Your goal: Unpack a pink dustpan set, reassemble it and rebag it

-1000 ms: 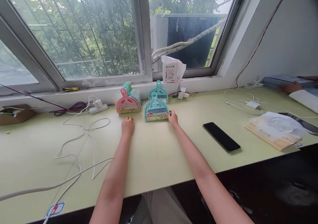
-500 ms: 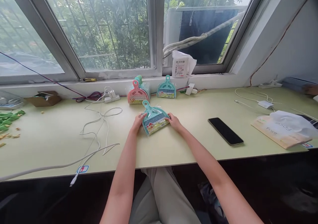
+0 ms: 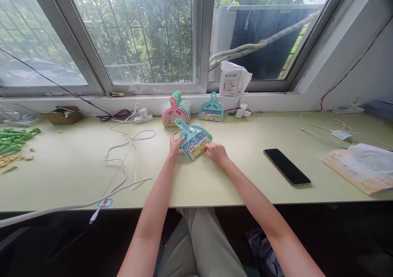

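Note:
A teal dustpan and brush set (image 3: 194,139) in clear plastic wrap is held tilted over the table, its handle pointing up and left. My left hand (image 3: 176,144) grips its left side, thumb on the front. At the lower right edge, the curled fingers of my right hand (image 3: 215,152) pinch the wrapped pack; exactly what they grasp there is partly hidden. Behind it stands a row of similar packs with a pink dustpan set (image 3: 175,114) in front. Another teal dustpan set (image 3: 211,108) leans upright by the sill.
On the pale green table (image 3: 239,174), a black phone (image 3: 286,166) and a tissue pack (image 3: 359,166) lie to the right. White cables (image 3: 123,162), a small cardboard box (image 3: 66,115) and green pieces (image 3: 16,139) are to the left. A white package (image 3: 232,80) stands on the sill.
The held dustpan set has tilted further, its right side rising. My right hand has shifted from its right corner to the lower edge and curled its fingers. The view has moved slightly.

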Motion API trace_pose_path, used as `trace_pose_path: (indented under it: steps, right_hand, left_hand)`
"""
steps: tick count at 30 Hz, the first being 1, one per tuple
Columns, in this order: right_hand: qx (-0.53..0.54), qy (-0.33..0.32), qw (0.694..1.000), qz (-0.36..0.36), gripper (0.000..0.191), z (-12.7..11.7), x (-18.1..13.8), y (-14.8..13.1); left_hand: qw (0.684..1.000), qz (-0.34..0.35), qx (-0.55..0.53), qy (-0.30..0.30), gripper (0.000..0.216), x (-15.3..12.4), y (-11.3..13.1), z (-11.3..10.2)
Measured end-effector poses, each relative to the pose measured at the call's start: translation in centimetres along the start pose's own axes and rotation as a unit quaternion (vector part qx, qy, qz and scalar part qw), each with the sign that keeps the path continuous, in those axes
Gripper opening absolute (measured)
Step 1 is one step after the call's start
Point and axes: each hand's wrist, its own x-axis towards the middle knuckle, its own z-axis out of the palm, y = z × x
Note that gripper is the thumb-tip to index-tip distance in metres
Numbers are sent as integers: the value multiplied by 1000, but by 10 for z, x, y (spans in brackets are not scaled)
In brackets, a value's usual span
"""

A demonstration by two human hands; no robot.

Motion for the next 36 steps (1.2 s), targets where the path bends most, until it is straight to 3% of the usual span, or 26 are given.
trace_pose_path:
  steps: [4,9,11,14,19,23,28,30,32,34,36]
  right_hand:
    - [85,34,991,98,26,1,3,10]
    - [324,56,927,178,33,5,9,22]
    - [400,66,891,205,33,8,12,25]
    - [463,74,846,254,35,10,14,29]
    - [505,91,812,277,43,5,13,39]
    - [516,67,816,250,42,-5,12,46]
    - [530,94,800,265,47,-17,12,54]
    - [534,123,787,284,48,-22,10,61]
    - [537,153,770,310,47,-27,8,70]
    - [541,178,751,335,45,-29,5,78]
    - [551,189,733,350,44,-29,3,83]
  left_hand:
    - [998,2,-56,7,71,2,0,-4]
    - [986,-7,-78,-145,63,-2,1,-5]
    - [976,-22,-56,-208,54,-5,4,-6]
    - [968,-30,10,-251,51,-6,7,-10]
    - [956,-16,105,-273,51,-3,4,-15]
    - [974,-30,75,-214,54,0,0,-15]
    - [989,-50,42,-134,45,7,3,-25]
    - [998,-39,24,-32,39,13,4,-34]
    - [993,-19,32,114,32,18,4,-45]
    - [962,11,89,258,33,21,5,-55]
    - [911,55,176,369,42,20,7,-60]
